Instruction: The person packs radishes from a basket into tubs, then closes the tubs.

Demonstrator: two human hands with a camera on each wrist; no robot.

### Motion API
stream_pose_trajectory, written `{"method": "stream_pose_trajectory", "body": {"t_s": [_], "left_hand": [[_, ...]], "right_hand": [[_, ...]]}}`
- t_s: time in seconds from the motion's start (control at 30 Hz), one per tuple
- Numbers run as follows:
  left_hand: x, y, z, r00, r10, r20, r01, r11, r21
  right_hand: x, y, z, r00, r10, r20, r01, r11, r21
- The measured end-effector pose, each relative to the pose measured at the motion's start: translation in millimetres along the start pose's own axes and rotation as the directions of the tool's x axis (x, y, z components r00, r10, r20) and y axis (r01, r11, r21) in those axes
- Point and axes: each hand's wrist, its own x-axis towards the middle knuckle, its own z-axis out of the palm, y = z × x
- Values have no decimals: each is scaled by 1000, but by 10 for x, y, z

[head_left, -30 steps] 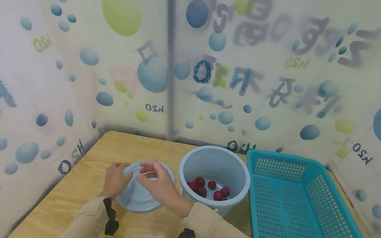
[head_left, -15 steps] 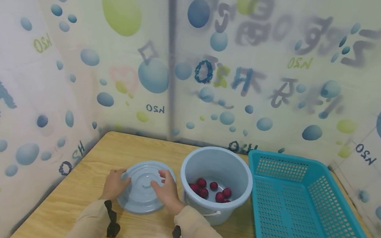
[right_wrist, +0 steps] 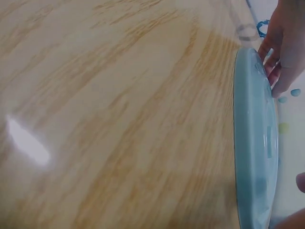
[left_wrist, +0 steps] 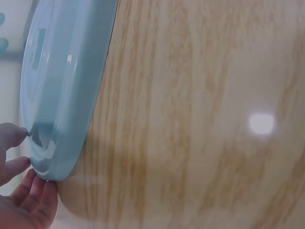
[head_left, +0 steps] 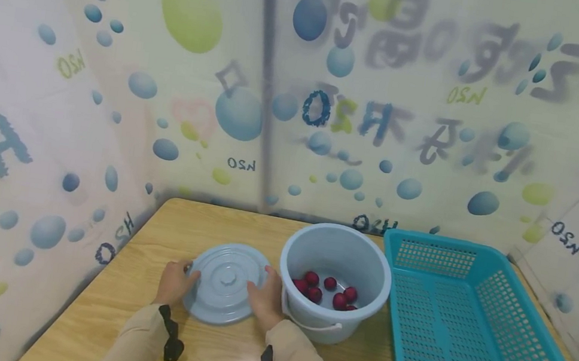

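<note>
A round pale blue lid lies on the wooden table, a raised knob at its centre. My left hand holds the lid's left edge; in the left wrist view the thumb of the left hand meets the top and the fingers touch the rim. My right hand is at the lid's right edge, beside the bucket, its thumb over the lid. In the right wrist view, fingertips of the right hand show apart above the lid. A pale blue bucket with its handle lowered holds several dark red round fruits.
A large turquoise perforated basket stands to the right of the bucket. Printed curtain-like walls with blue and green dots rise behind and left of the wooden table.
My right hand has come down and moved from over the lid to its right edge. My left hand stays at the left edge. The view has shifted slightly.
</note>
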Motion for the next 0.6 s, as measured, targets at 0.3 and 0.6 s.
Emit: {"method": "stream_pose_trajectory", "body": {"t_s": [0.3, 0.6], "left_hand": [[21, -80, -3, 1000, -9, 18, 10, 999, -33], [34, -113, 18, 999, -49, 22, 50, 996, -74]], "right_hand": [[45, 24, 6, 989, 145, 32, -147, 987, 63], [55, 42, 24, 990, 143, 19, -144, 987, 71]]}}
